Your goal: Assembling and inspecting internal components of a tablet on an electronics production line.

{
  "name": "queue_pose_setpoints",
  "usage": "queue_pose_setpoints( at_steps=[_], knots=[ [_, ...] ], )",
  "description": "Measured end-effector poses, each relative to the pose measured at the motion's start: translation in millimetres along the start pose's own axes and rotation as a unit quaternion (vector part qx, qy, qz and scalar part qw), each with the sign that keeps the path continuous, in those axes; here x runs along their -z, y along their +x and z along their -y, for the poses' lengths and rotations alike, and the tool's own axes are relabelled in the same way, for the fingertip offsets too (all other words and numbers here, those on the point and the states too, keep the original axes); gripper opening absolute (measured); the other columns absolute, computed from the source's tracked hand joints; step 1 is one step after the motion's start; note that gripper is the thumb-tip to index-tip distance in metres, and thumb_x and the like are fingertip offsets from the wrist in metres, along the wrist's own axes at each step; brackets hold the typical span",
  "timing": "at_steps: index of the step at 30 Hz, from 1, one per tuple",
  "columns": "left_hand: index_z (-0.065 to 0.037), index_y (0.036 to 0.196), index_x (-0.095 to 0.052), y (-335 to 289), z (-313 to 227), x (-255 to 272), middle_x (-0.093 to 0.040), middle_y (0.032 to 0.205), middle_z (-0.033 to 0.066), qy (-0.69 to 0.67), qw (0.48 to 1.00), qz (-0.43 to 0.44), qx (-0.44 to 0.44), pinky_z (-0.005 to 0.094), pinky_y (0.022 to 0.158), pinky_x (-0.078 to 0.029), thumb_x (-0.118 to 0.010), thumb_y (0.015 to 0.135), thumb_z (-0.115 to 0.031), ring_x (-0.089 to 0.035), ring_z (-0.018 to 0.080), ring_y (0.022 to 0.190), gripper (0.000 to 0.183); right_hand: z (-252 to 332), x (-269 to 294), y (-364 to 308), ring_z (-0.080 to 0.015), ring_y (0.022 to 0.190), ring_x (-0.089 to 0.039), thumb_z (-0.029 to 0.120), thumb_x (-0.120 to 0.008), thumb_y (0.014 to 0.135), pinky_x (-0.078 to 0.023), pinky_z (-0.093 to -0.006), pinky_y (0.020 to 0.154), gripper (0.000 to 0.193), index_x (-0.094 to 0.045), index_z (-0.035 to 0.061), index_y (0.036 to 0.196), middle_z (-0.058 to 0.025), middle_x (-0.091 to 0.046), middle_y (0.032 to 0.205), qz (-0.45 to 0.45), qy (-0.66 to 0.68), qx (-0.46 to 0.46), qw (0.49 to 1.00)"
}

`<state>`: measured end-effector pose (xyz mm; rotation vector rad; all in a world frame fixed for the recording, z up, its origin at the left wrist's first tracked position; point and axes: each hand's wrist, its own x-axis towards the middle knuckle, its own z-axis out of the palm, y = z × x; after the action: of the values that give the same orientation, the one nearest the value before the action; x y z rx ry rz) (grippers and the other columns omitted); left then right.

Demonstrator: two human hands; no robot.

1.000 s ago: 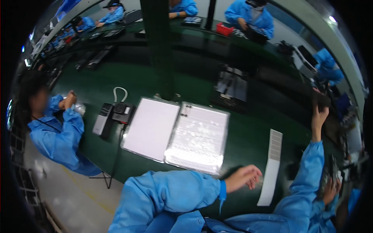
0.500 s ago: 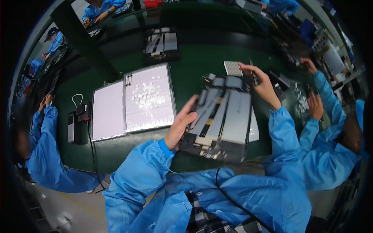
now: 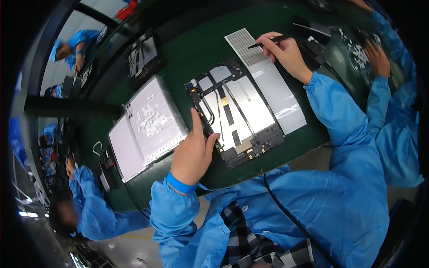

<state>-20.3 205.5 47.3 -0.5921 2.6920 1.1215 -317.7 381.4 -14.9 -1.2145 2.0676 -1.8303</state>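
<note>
The opened tablet (image 3: 246, 111) lies on the green table (image 3: 196, 47) right in front of me, its far end slanting to the left. I judge it light for its size and stiff along its frame (image 3: 279, 136), but delicate inside: the thin strips could snag or crease, and the smooth silver faces may be slippery. I would take it by the long outer edges, a thumb and fingers on either side, keeping off the middle.

Its rim is black, around bright silver plates (image 3: 257, 98). Dark strips (image 3: 229, 114) run lengthwise, one with a small amber patch (image 3: 225, 102); two paler rectangles sit at the far end and tiny parts crowd the near end.

My left hand (image 3: 192, 154) holds nothing I can see; thumb and forefinger are spread wide at the tablet's left edge, and I cannot tell how firmly they press. My right hand (image 3: 288, 56) pinches dark tweezers (image 3: 256, 45), their tip over the gridded label sheet (image 3: 243, 40) just beyond the tablet, on its right.

To the left is an open folder (image 3: 127, 147) with white scraps (image 3: 152, 118) on it; farther off lies another opened tablet (image 3: 142, 58). At the far right, a co-worker's hand (image 3: 377, 58) is near more white pieces (image 3: 359, 56).
</note>
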Motion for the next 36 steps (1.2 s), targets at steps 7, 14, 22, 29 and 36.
queue_pose_setpoints(
  at_steps=[7, 14, 22, 29, 36],
  knots=[
    [-0.005, 0.123, -0.062, 108.1, -70.2, 0.5, -0.062, 0.122, 0.0147, 0.183, 0.938, -0.118, -0.270, 0.0425, 0.094, -0.045, -0.071, 0.084, -0.025, -0.056, 0.0301, 0.118, 0.045, -0.6, -1.0, 3.8, -0.0064, 0.070, -0.059, 0.021, -0.052, 0.102, -0.048, -0.0206, 0.062, 0.023, -0.064, 0.0052, 0.115, -0.0031, -0.070, 0.091, -0.002, -0.022, 0.045, 0.999],
    [-0.008, 0.128, -0.062, 199.2, -44.9, -41.9, -0.058, 0.134, 0.0128, 0.181, 0.939, -0.147, -0.252, 0.0493, 0.116, -0.025, -0.077, 0.073, -0.047, -0.047, 0.0310, 0.131, 0.069, -27.1, 20.8, 3.2, -0.0267, 0.114, -0.060, 0.032, -0.065, 0.094, -0.047, -0.0416, 0.099, 0.035, -0.061, 0.0148, 0.124, -0.0092, -0.065, 0.122, 0.126, -0.347, 0.154, 0.916],
    [-0.008, 0.113, -0.065, 189.5, -55.1, -44.1, -0.069, 0.106, 0.0132, 0.126, 0.929, -0.188, -0.293, 0.0474, 0.113, -0.031, -0.078, 0.075, -0.030, -0.061, 0.0311, 0.105, 0.046, -24.6, 30.1, 1.9, -0.0274, 0.122, -0.054, 0.034, -0.077, 0.082, -0.042, -0.0427, 0.104, 0.048, -0.062, 0.0152, 0.124, -0.0053, -0.063, 0.127, 0.152, -0.309, 0.106, 0.933],
    [-0.007, 0.099, -0.067, 182.5, -49.7, -43.4, -0.071, 0.096, 0.0120, 0.093, 0.929, -0.197, -0.298, 0.0481, 0.114, -0.030, -0.074, 0.082, -0.023, -0.064, 0.0300, 0.100, 0.024, -18.2, 28.3, 5.9, -0.0279, 0.097, -0.064, 0.025, -0.077, 0.082, -0.050, -0.0377, 0.083, 0.031, -0.067, 0.0083, 0.106, -0.0093, -0.069, 0.103, 0.129, -0.246, 0.129, 0.952],
    [-0.005, 0.091, -0.072, 188.3, -45.3, -46.2, -0.072, 0.102, 0.0099, 0.074, 0.923, -0.193, -0.324, 0.0499, 0.114, -0.028, -0.072, 0.084, -0.023, -0.063, 0.0276, 0.104, 0.019, -16.7, 32.4, 7.1, -0.0271, 0.088, -0.067, 0.021, -0.076, 0.083, -0.052, -0.0357, 0.078, 0.023, -0.069, 0.0062, 0.099, -0.0101, -0.070, 0.096, 0.164, -0.214, 0.119, 0.956]
  ],
)
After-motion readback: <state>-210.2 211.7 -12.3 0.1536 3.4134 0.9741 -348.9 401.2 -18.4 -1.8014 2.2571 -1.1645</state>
